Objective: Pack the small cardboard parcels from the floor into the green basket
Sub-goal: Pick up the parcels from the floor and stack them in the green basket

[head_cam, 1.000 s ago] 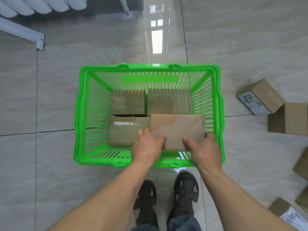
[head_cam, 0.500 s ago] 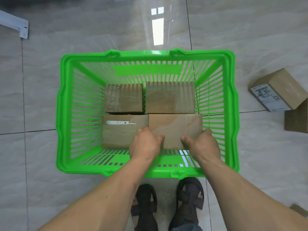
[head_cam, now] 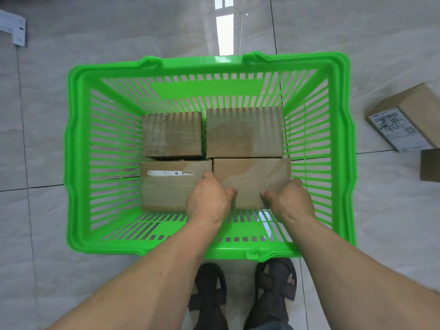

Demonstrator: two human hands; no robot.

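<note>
The green basket stands on the tiled floor in front of my feet. Inside it lie several cardboard parcels in two rows. My left hand and my right hand grip the near-right parcel at its near corners, low in the basket. To its left lies a parcel with a white label strip. Behind them sit a far-left parcel and a far-right parcel.
Two more parcels lie on the floor at the right: one with a printed shipping label and a plain one cut by the frame edge. A white bracket shows at the top left. My sandalled feet stand just behind the basket.
Both hands lowered the near-right parcel into the basket until it sits level with its neighbours. My head moved closer, so the basket looks larger.
</note>
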